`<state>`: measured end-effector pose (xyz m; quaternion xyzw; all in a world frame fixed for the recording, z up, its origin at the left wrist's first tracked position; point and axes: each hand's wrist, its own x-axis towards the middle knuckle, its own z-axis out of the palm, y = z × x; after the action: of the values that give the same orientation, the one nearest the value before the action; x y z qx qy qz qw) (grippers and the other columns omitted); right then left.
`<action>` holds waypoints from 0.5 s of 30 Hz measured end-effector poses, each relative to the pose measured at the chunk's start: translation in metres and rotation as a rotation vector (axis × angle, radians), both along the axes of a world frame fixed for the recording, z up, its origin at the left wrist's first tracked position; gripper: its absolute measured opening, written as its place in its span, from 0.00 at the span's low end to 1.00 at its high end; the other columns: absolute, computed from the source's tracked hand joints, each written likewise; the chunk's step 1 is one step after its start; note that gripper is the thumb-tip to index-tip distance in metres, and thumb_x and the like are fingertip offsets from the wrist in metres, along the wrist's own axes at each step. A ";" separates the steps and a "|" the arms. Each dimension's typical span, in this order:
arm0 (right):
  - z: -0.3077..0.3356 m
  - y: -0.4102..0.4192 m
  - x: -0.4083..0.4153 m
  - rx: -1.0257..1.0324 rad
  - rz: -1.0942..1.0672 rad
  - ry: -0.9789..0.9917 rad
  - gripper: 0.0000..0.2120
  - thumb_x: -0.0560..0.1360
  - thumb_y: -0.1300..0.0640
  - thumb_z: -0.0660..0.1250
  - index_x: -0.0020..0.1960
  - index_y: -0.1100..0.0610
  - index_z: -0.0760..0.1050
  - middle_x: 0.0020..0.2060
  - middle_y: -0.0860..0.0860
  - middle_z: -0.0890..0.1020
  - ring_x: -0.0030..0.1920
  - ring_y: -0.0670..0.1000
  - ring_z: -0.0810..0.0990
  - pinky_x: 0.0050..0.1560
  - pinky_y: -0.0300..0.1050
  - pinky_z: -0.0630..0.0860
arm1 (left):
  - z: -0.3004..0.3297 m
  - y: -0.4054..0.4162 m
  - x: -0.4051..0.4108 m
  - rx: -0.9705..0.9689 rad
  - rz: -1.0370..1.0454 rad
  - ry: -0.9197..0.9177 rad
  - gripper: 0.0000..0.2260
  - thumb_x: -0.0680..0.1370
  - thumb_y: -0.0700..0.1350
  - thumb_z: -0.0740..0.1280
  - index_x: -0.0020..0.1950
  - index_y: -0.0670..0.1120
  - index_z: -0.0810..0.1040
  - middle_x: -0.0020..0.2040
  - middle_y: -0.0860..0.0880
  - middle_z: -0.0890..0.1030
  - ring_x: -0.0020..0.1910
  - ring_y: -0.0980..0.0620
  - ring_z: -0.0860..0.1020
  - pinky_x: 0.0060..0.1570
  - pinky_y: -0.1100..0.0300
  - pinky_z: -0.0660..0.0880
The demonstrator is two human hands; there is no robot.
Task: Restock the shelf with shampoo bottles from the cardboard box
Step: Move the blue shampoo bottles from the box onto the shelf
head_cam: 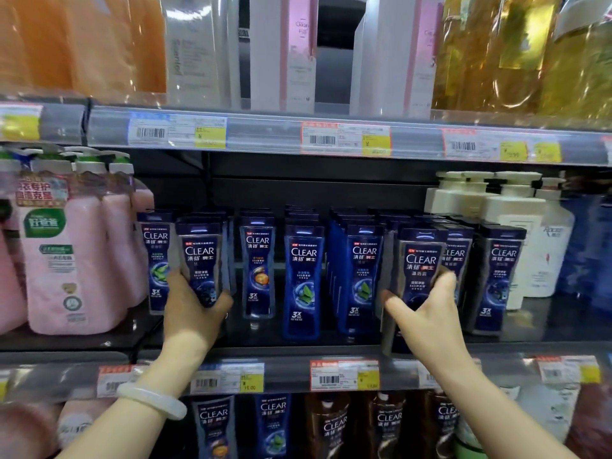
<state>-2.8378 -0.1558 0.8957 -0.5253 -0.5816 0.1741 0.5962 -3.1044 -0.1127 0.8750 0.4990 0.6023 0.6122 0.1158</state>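
Head view: the left hand (192, 309) fingers curl round one tall upright shampoo bottle (201, 263) and the right hand (427, 309) fingers curl round another bottle (419, 270), both standing up just above the fingers, at the shelf (265, 351) front edge, with little open room between rows.

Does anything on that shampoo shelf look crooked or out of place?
Yes, slightly. The bottle in the right hand leans out past the shelf edge, its foot hanging lower than its neighbours. The rest stand upright in rows.
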 end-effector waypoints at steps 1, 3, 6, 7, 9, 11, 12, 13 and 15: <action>0.001 -0.001 -0.002 0.003 0.006 -0.002 0.21 0.73 0.61 0.69 0.54 0.52 0.58 0.39 0.44 0.72 0.33 0.41 0.71 0.32 0.31 0.69 | -0.001 0.000 0.000 0.000 0.002 0.003 0.25 0.71 0.38 0.72 0.62 0.39 0.63 0.57 0.41 0.77 0.55 0.42 0.76 0.56 0.51 0.71; 0.001 -0.003 -0.006 0.009 0.027 -0.010 0.24 0.72 0.60 0.70 0.56 0.49 0.56 0.42 0.42 0.73 0.36 0.39 0.73 0.34 0.27 0.71 | -0.002 0.001 -0.001 0.017 -0.002 -0.007 0.27 0.69 0.40 0.75 0.62 0.40 0.64 0.59 0.43 0.76 0.57 0.43 0.75 0.59 0.52 0.71; 0.000 -0.006 -0.007 0.009 0.044 -0.017 0.26 0.72 0.60 0.70 0.58 0.49 0.55 0.43 0.38 0.72 0.39 0.32 0.75 0.36 0.21 0.69 | -0.005 0.006 -0.005 0.063 -0.012 -0.017 0.29 0.65 0.40 0.78 0.61 0.42 0.68 0.57 0.44 0.77 0.56 0.45 0.76 0.61 0.48 0.73; 0.000 -0.007 -0.006 0.004 0.041 -0.016 0.27 0.72 0.60 0.70 0.60 0.49 0.55 0.44 0.37 0.72 0.41 0.33 0.74 0.37 0.23 0.70 | -0.006 0.005 -0.007 0.046 0.002 -0.015 0.29 0.65 0.41 0.78 0.61 0.41 0.69 0.57 0.43 0.77 0.56 0.44 0.76 0.60 0.46 0.73; -0.001 -0.008 -0.001 0.006 0.024 -0.010 0.29 0.72 0.60 0.70 0.65 0.52 0.56 0.45 0.38 0.73 0.44 0.39 0.75 0.39 0.29 0.69 | -0.009 0.007 -0.010 -0.002 0.046 0.026 0.31 0.65 0.46 0.77 0.62 0.40 0.69 0.57 0.39 0.76 0.57 0.39 0.75 0.59 0.43 0.73; -0.003 -0.009 0.004 0.004 0.001 0.007 0.31 0.72 0.60 0.69 0.68 0.55 0.55 0.44 0.40 0.74 0.42 0.45 0.76 0.39 0.32 0.69 | -0.010 0.003 -0.010 -0.034 0.125 0.041 0.36 0.64 0.50 0.76 0.66 0.39 0.66 0.62 0.35 0.72 0.62 0.36 0.69 0.64 0.43 0.68; -0.004 -0.009 0.006 -0.002 -0.004 0.016 0.31 0.72 0.60 0.69 0.69 0.55 0.55 0.44 0.40 0.74 0.41 0.45 0.76 0.39 0.33 0.69 | -0.011 -0.002 -0.005 -0.017 0.161 0.012 0.38 0.66 0.47 0.76 0.69 0.38 0.63 0.65 0.34 0.68 0.66 0.36 0.65 0.67 0.45 0.64; -0.005 -0.009 0.008 -0.007 -0.007 0.022 0.31 0.73 0.60 0.69 0.69 0.55 0.55 0.44 0.40 0.74 0.42 0.43 0.75 0.40 0.35 0.69 | -0.010 -0.010 0.003 0.027 0.178 -0.016 0.37 0.67 0.42 0.76 0.71 0.37 0.61 0.68 0.34 0.64 0.68 0.37 0.61 0.69 0.47 0.59; -0.008 -0.008 0.013 -0.011 -0.020 0.020 0.28 0.72 0.60 0.70 0.64 0.54 0.57 0.45 0.40 0.74 0.44 0.42 0.75 0.43 0.38 0.69 | -0.008 -0.025 0.026 0.231 0.175 0.030 0.33 0.69 0.36 0.73 0.70 0.34 0.61 0.67 0.32 0.62 0.68 0.38 0.59 0.70 0.53 0.56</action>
<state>-2.8246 -0.1636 0.8882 -0.5327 -0.5694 0.1767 0.6007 -3.0787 -0.1375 0.8669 0.4635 0.5709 0.6776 -0.0050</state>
